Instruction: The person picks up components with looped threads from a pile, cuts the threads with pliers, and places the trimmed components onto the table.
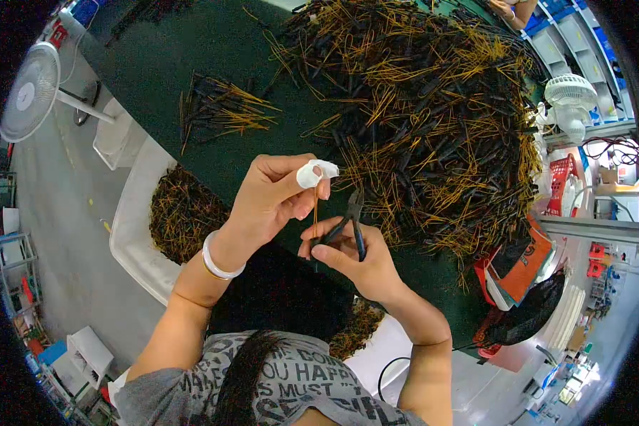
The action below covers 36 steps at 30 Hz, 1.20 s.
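My left hand (270,195) is closed in a pinch, with white tape (315,174) wrapped round a digit. From that pinch thin yellow-brown wires (316,206) hang down towards my right hand; their upper end is hidden by the fingers. In my right hand (366,266) is a pair of dark-handled cutting pliers (355,216), jaws pointing up and away from me. Its fingertips lie close to the lower end of the wires, and I cannot tell whether they touch. Beyond both hands spreads a large heap of black pieces with yellow wires (433,128).
A smaller bunch of wired pieces (224,110) lies on the dark green table (156,92). Below the table edge, a white bin (131,231) holds more wires. Fans stand left (32,92) and right (571,103). An orange-and-black bag (522,266) sits at right. Another person's hand (503,8) shows at top right.
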Each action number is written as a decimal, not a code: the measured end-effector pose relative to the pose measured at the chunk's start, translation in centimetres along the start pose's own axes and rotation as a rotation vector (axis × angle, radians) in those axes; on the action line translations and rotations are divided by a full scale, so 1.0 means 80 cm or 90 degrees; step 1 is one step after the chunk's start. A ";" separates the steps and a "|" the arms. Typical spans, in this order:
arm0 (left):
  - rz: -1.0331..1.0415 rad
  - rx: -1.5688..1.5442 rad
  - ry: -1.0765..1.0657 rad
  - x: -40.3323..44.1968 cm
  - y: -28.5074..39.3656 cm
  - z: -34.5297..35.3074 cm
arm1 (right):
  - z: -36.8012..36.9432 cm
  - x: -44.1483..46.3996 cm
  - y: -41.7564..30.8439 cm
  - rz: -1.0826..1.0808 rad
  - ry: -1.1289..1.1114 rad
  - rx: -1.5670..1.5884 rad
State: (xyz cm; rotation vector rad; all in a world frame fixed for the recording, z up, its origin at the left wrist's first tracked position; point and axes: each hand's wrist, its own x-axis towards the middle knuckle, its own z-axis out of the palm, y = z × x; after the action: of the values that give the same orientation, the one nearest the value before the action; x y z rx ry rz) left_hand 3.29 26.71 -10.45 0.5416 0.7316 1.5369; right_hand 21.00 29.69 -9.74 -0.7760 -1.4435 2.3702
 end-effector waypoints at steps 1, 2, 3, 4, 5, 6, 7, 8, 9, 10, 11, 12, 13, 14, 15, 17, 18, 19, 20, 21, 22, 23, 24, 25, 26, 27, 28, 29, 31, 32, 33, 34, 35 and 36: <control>0.005 0.006 -0.006 0.000 0.000 0.000 | 0.000 0.000 0.001 -0.015 -0.014 0.010; 0.011 0.011 -0.011 0.000 0.000 -0.001 | 0.000 0.000 0.000 -0.013 -0.015 0.010; 0.011 0.010 -0.010 0.000 0.000 -0.001 | 0.001 0.000 -0.001 -0.011 -0.021 0.002; 0.016 0.009 0.010 -0.001 -0.001 0.000 | 0.001 0.000 -0.002 -0.008 -0.028 -0.005; 0.021 0.008 0.031 -0.001 -0.001 0.001 | 0.001 0.000 -0.001 -0.007 -0.029 -0.005; 0.021 0.008 0.032 -0.002 -0.003 0.001 | 0.003 0.000 0.000 0.003 -0.030 0.001; 0.057 0.022 0.041 -0.001 -0.007 0.000 | 0.004 -0.001 0.001 0.012 -0.031 0.008; 0.093 0.038 0.050 -0.001 -0.008 -0.001 | 0.006 -0.001 0.001 0.012 -0.030 0.008; 0.092 0.038 0.050 -0.004 -0.008 0.001 | 0.009 -0.001 0.002 0.000 -0.020 0.014; 0.051 0.057 0.062 -0.008 -0.005 0.005 | 0.010 -0.002 0.003 -0.012 -0.009 0.019; 0.010 0.077 0.073 -0.012 -0.001 0.009 | 0.008 -0.003 0.003 -0.012 -0.008 0.020; 0.001 0.091 0.099 -0.012 0.001 0.019 | 0.004 -0.004 0.004 -0.009 0.034 -0.042; -0.012 0.118 0.065 -0.015 -0.001 0.019 | 0.001 -0.004 0.006 -0.006 0.074 -0.104; -0.024 0.145 0.031 -0.016 0.000 0.021 | -0.001 -0.003 0.010 -0.064 0.111 -0.137; -0.071 0.213 0.001 -0.021 0.006 0.022 | -0.004 -0.003 0.006 -0.089 0.142 -0.221; -0.088 0.229 -0.041 -0.023 0.010 0.027 | -0.007 -0.003 0.002 -0.155 0.197 -0.334; -0.099 0.187 -0.054 -0.024 0.010 0.028 | -0.009 0.000 0.004 -0.155 0.197 -0.334; -0.099 0.187 -0.054 -0.024 0.011 0.028 | -0.012 0.003 0.006 -0.230 0.198 -0.404; -0.129 0.185 -0.062 -0.024 0.013 0.027 | -0.014 0.006 0.006 -0.304 0.198 -0.474; -0.160 0.184 -0.070 -0.024 0.015 0.026 | -0.017 0.006 0.003 -0.301 0.160 -0.503; -0.160 0.183 -0.070 -0.024 0.015 0.023 | -0.016 0.006 0.001 -0.300 0.160 -0.502; -0.175 0.168 -0.071 -0.022 0.014 0.019 | -0.014 0.006 -0.002 -0.289 0.162 -0.528; -0.189 0.153 -0.073 -0.021 0.013 0.016 | -0.014 0.006 -0.004 -0.278 0.164 -0.554; -0.188 0.153 -0.073 -0.021 0.012 0.016 | -0.014 0.006 -0.004 -0.278 0.163 -0.555; -0.182 0.141 -0.069 -0.022 0.011 0.017 | -0.015 0.006 -0.004 -0.284 0.159 -0.561; -0.176 0.130 -0.066 -0.022 0.010 0.018 | -0.015 0.006 -0.003 -0.289 0.155 -0.567; -0.176 0.130 -0.065 -0.022 0.010 0.018 | -0.016 0.007 -0.003 -0.289 0.155 -0.567; -0.185 0.131 -0.070 -0.022 0.012 0.018 | -0.017 0.007 -0.002 -0.299 0.153 -0.582; -0.195 0.132 -0.074 -0.022 0.012 0.019 | -0.018 0.008 -0.001 -0.309 0.150 -0.598; -0.195 0.131 -0.074 -0.022 0.011 0.020 | -0.018 0.008 0.000 -0.313 0.152 -0.603; -0.196 0.129 -0.074 -0.023 0.011 0.020 | -0.019 0.007 0.000 -0.317 0.154 -0.608; -0.196 0.128 -0.073 -0.024 0.012 0.022 | -0.018 0.006 0.000 -0.317 0.154 -0.608; -0.206 0.118 -0.068 -0.024 0.013 0.023 | -0.018 0.004 0.000 -0.302 0.161 -0.624; -0.215 0.107 -0.063 -0.025 0.014 0.025 | -0.017 0.001 0.001 -0.287 0.168 -0.639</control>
State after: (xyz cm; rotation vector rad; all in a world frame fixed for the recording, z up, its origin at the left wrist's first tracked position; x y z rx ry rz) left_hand 4.16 24.96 -8.12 0.5821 0.8343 1.1343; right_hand 21.69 30.72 -10.31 -0.7836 -2.3470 1.0819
